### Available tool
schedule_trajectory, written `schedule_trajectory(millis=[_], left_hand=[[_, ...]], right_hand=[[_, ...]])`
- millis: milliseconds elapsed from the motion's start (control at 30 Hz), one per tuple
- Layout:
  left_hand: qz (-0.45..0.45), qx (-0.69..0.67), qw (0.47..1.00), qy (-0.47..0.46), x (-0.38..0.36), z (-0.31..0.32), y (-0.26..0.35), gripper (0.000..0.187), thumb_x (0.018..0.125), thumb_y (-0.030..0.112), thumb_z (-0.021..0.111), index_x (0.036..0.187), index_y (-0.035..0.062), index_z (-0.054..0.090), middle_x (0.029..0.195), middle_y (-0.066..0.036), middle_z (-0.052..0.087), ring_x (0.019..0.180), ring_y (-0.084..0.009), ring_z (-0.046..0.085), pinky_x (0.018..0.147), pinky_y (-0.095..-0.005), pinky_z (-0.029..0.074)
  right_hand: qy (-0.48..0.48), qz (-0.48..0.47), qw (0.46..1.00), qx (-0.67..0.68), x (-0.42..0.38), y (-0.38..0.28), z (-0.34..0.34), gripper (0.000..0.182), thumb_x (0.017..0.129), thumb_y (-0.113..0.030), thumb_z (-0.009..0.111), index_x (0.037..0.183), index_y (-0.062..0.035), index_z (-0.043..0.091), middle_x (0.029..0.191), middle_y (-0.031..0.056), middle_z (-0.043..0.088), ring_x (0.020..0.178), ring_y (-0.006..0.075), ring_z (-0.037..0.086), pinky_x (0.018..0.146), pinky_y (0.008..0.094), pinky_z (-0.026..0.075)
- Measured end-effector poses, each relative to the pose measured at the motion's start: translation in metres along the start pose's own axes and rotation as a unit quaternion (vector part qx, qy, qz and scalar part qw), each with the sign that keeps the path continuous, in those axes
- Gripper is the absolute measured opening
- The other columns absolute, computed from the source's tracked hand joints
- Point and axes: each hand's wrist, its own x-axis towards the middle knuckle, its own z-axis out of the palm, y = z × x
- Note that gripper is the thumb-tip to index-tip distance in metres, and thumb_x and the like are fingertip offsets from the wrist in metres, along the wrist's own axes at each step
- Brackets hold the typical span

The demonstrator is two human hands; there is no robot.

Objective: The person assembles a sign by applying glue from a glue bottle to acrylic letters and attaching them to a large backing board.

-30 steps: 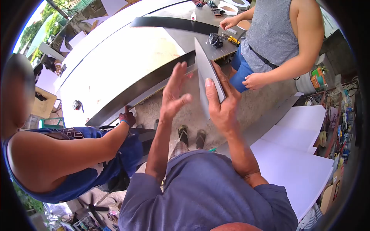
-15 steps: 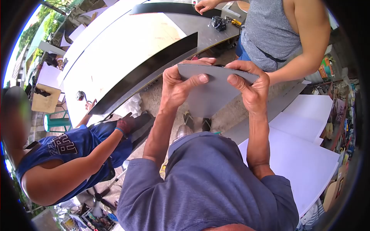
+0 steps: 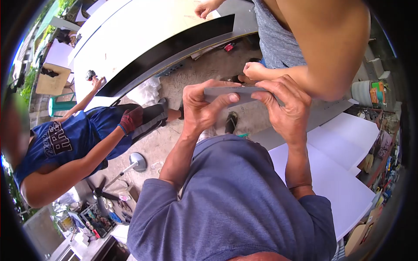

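Observation:
A thin grey panel (image 3: 247, 94) is held up in front of my chest and shows almost edge-on. My left hand (image 3: 202, 104) grips its left end, thumb on the near side and fingers behind. At the right end my right hand (image 3: 287, 106) pinches it the same way. The panel's far side is hidden from view. Beyond my hands, a long dark strip (image 3: 170, 52) lies along the near edge of the white-topped table (image 3: 117, 48).
On the left a co-worker in a blue jersey (image 3: 61, 139) reaches onto the table; another in a grey top (image 3: 278, 43) stands close ahead on the right. White sheets (image 3: 331, 174) lie at my right. A fan (image 3: 102, 191) and a green stool (image 3: 61, 104) are on the left.
The panel has tilted from showing its broad face to nearly edge-on and sits slightly lower. The co-worker in grey has leaned closer, with one hand now near the panel.

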Motion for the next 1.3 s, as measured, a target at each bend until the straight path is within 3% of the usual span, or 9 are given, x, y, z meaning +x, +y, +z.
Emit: schedule_trajectory(millis=[67, 300, 733, 900, 1000, 1033, 1167, 1300], left_hand=[[0.006, 0.032, 0.999, 0.017, -0.011, -0.001, -0.002, 0.018, 0.080, 0.009, 0.081, 0.096, 0.0017, 0.077, 0.089, -0.009, 0.077, 0.077, -0.0109, 0.071, 0.071, -0.0255, 0.056], [0.077, 0.109, 0.990, 0.054, -0.039, 0.012, -0.008, 0.020, 0.078, 0.008, 0.081, 0.097, 0.0035, 0.076, 0.090, -0.008, 0.077, 0.080, -0.0155, 0.074, 0.071, -0.0269, 0.057], [0.095, 0.135, 0.975, 0.151, -0.064, -0.001, -0.001, 0.020, 0.078, 0.015, 0.083, 0.093, 0.0042, 0.075, 0.085, -0.009, 0.077, 0.073, -0.0148, 0.074, 0.068, -0.0258, 0.055], [0.144, 0.071, 0.987, 0.027, -0.051, -0.032, 0.013, 0.038, 0.076, 0.019, 0.085, 0.109, 0.0038, 0.074, 0.086, -0.011, 0.076, 0.076, -0.0169, 0.073, 0.070, -0.0282, 0.056], [0.033, 0.127, 0.989, -0.066, -0.058, -0.060, -0.012, 0.040, 0.075, 0.020, 0.086, 0.108, 0.0018, 0.074, 0.085, -0.011, 0.076, 0.073, -0.0170, 0.072, 0.069, -0.0286, 0.055], [-0.002, 0.139, 0.989, -0.052, -0.059, -0.059, -0.033, 0.032, 0.076, 0.019, 0.085, 0.101, 0.0008, 0.075, 0.076, -0.012, 0.074, 0.064, -0.0158, 0.067, 0.063, -0.0292, 0.053], [0.090, 0.124, 0.988, 0.009, -0.056, -0.044, -0.056, 0.020, 0.081, 0.019, 0.080, 0.090, 0.0019, 0.075, 0.061, -0.014, 0.064, 0.052, -0.0169, 0.059, 0.054, -0.0331, 0.046], [0.081, 0.151, 0.985, 0.005, -0.050, -0.033, -0.048, 0.018, 0.081, 0.018, 0.079, 0.088, 0.0024, 0.075, 0.060, -0.014, 0.063, 0.051, -0.0188, 0.059, 0.053, -0.0328, 0.047]], right_hand=[[0.009, -0.023, 0.999, -0.024, -0.006, 0.000, 0.009, 0.025, 0.069, -0.003, 0.081, 0.089, -0.0022, 0.068, 0.085, 0.0089, 0.067, 0.082, 0.0270, 0.065, 0.072, 0.0396, 0.051], [0.007, -0.139, 0.986, -0.095, -0.026, 0.007, 0.021, 0.027, 0.068, -0.011, 0.081, 0.091, -0.0076, 0.067, 0.080, 0.0026, 0.065, 0.073, 0.0208, 0.060, 0.064, 0.0352, 0.044], [0.117, -0.151, 0.974, -0.120, -0.036, -0.029, 0.048, 0.022, 0.068, -0.001, 0.077, 0.088, -0.0057, 0.068, 0.075, 0.0045, 0.065, 0.071, 0.0239, 0.062, 0.074, 0.0398, 0.050], [0.102, -0.107, 0.986, -0.078, -0.039, -0.044, 0.048, 0.018, 0.072, -0.003, 0.077, 0.087, -0.0057, 0.068, 0.074, 0.0055, 0.064, 0.070, 0.0248, 0.061, 0.073, 0.0377, 0.049], [0.103, -0.057, 0.992, -0.050, -0.035, -0.047, 0.035, 0.015, 0.075, -0.004, 0.077, 0.086, -0.0059, 0.068, 0.074, 0.0056, 0.064, 0.069, 0.0238, 0.060, 0.071, 0.0363, 0.048], [0.101, -0.053, 0.992, -0.050, -0.033, -0.048, 0.030, 0.015, 0.076, -0.005, 0.077, 0.088, -0.0043, 0.067, 0.075, 0.0061, 0.064, 0.069, 0.0231, 0.059, 0.068, 0.0340, 0.048], [0.020, -0.016, 0.999, -0.047, -0.019, -0.051, 0.013, 0.016, 0.078, -0.005, 0.076, 0.092, -0.0034, 0.068, 0.080, 0.0074, 0.066, 0.074, 0.0235, 0.064, 0.067, 0.0326, 0.049], [-0.010, -0.053, 0.997, -0.055, 0.000, -0.054, 0.002, 0.016, 0.080, -0.005, 0.075, 0.095, -0.0038, 0.068, 0.082, 0.0078, 0.068, 0.079, 0.0242, 0.067, 0.068, 0.0337, 0.051]])
